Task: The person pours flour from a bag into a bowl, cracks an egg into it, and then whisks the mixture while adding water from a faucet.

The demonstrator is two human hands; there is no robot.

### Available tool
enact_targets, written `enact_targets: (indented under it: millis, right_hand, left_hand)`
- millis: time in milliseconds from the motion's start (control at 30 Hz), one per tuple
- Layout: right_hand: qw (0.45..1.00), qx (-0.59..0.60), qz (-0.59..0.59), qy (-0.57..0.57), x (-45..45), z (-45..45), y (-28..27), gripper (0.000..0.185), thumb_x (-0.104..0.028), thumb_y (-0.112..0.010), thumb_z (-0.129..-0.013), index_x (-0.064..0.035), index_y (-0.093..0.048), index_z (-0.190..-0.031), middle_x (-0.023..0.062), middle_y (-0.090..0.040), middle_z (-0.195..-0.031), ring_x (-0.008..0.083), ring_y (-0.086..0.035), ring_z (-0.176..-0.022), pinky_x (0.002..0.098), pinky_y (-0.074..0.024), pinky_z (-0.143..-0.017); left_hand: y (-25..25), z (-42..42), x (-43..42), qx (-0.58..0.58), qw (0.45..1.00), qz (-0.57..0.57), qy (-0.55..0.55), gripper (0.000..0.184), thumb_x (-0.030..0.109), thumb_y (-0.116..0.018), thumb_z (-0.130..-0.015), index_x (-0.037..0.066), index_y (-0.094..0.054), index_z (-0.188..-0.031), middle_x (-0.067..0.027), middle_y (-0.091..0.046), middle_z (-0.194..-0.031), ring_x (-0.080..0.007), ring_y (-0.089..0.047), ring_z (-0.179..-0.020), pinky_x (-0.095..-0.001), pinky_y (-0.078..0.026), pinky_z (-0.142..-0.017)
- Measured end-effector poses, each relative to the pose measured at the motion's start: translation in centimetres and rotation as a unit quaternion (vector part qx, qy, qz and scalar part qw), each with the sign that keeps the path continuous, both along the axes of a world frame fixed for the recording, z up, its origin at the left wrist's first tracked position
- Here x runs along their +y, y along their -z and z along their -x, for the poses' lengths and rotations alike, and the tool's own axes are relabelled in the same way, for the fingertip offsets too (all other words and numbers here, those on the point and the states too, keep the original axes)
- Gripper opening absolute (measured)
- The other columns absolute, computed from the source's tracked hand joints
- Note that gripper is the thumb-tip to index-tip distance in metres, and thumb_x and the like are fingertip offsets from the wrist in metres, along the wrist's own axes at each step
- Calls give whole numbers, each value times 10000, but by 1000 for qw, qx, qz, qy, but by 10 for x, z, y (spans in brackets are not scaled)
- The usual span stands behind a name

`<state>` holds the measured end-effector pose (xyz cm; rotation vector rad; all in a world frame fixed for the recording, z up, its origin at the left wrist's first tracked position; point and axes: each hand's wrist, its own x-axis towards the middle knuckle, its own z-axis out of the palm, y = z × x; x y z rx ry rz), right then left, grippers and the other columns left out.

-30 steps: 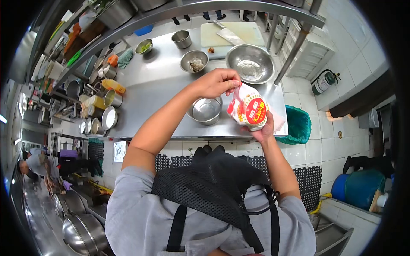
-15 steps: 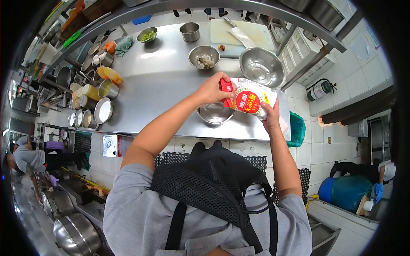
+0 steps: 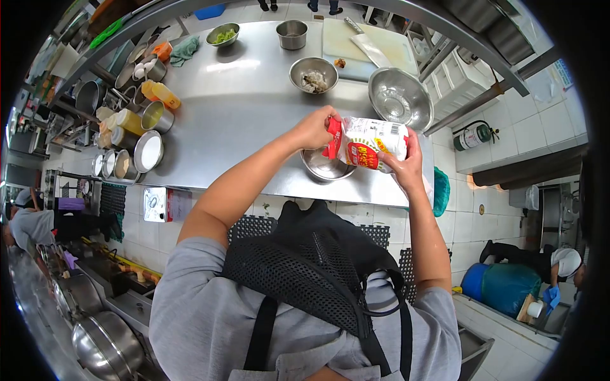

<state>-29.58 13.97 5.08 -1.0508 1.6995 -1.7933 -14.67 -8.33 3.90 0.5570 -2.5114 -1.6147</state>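
A white, red and yellow bag of tempura flour (image 3: 375,136) lies tilted across both hands above the steel table. My left hand (image 3: 319,129) is closed on its red top end. The bag's opposite end rests in my right hand (image 3: 406,162), thumb across the front and the other fingers mostly hidden behind it. Below the red end is a small steel bowl (image 3: 327,170), partly covered by the bag and my left hand. Just beyond stands a steel bowl (image 3: 296,82) with greyish raw pieces, maybe seafood. To the right sits a larger steel bowl (image 3: 413,101).
A cleaver (image 3: 372,49) lies on a cutting board (image 3: 406,57) at the back. Near it stand a steel pot (image 3: 292,43) and a bowl of chopped greens (image 3: 223,35). Several seasoning containers (image 3: 149,151) line the left edge. An overhead shelf rail (image 3: 254,5) crosses the top.
The bag has rolled in my hands, so its printed barcode side now shows and the red logo faces lower. My right hand has turned with it. The view has shifted slightly.
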Motion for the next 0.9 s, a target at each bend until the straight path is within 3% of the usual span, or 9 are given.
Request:
enact_targets:
  millis: [200, 300, 367, 533, 667, 767, 833, 867, 900]
  right_hand:
    - [993, 90, -76, 12, -13, -8, -22, 680, -74, -828, -654, 9, -482, -1233, 117, -620, -1098, 183, -606, -1009, 313, -486, -884]
    - [989, 121, -80, 2, -21, -12, -32, 489, -67, -806, -677, 2, -587, -1109, 89, -674, -1002, 158, -634, -928, 301, -495, -840]
    - [987, 135, -89, -10, -26, -12, -36, 463, -64, -803, -681, 0, -597, -1090, 86, -676, -998, 155, -636, -921, 300, -496, -834]
    - [978, 169, -112, -48, -40, -11, -42, 439, -59, -800, -679, -4, -618, -1074, 91, -681, -997, 150, -639, -909, 294, -498, -825]
    - [971, 198, -116, -62, -47, -16, -47, 441, -78, -808, -675, -17, -629, -1073, 101, -690, -992, 166, -653, -908, 305, -506, -820]
    - [966, 215, -134, -61, -52, -18, -46, 445, -90, -810, -673, -26, -634, -1076, 103, -695, -991, 179, -661, -908, 313, -509, -820]
    - [967, 210, -127, -68, -56, -19, -45, 449, -94, -812, -671, -29, -635, -1078, 104, -695, -992, 183, -663, -909, 314, -510, -820]
    - [968, 204, -121, -75, -58, -20, -44, 452, -98, -813, -669, -32, -636, -1080, 105, -696, -993, 186, -665, -910, 316, -510, -820]
    - [968, 204, -122, -77, -58, -20, -43, 452, -98, -813, -669, -32, -636, -1080, 105, -696, -993, 186, -665, -910, 316, -510, -820]
  left_hand:
    - [7, -2, 2, 10, 998, -46, -43, 468, -83, -633, -705, -2, -504, -1148, -76, -611, -906, -143, -598, -780, -274, -512, -698]
    - [17, 1, 1, 17, 996, -64, -65, 472, -60, -671, -704, -10, -534, -1153, -89, -640, -911, -144, -617, -788, -275, -520, -705]
    - [25, 3, -1, 28, 994, -78, -67, 466, -45, -693, -702, -13, -555, -1146, -99, -655, -915, -144, -626, -797, -277, -523, -710]
    - [13, -1, 2, -27, 996, 22, -84, 356, 13, -731, -716, -23, -614, -1051, -104, -672, -904, -142, -636, -807, -277, -527, -733]
    - [20, 0, -2, -34, 995, -13, -96, 349, 41, -742, -715, -25, -619, -1035, -100, -674, -889, -151, -641, -785, -285, -527, -729]
    - [17, -1, 0, -22, 995, 0, -93, 327, 77, -751, -711, -29, -634, -997, -118, -684, -873, -181, -651, -773, -314, -523, -722]
    - [4, -4, 6, -59, 989, 107, -84, 297, 105, -752, -714, -27, -651, -961, -138, -691, -863, -210, -658, -776, -338, -515, -727]
    - [4, -5, 8, -60, 989, 107, -85, 297, 105, -752, -714, -27, -651, -961, -138, -691, -863, -210, -658, -776, -338, -515, -727]
    - [7, -5, 10, -31, 989, 105, -96, 261, 125, -740, -703, -22, -662, -904, -181, -679, -850, -267, -656, -784, -356, -509, -726]
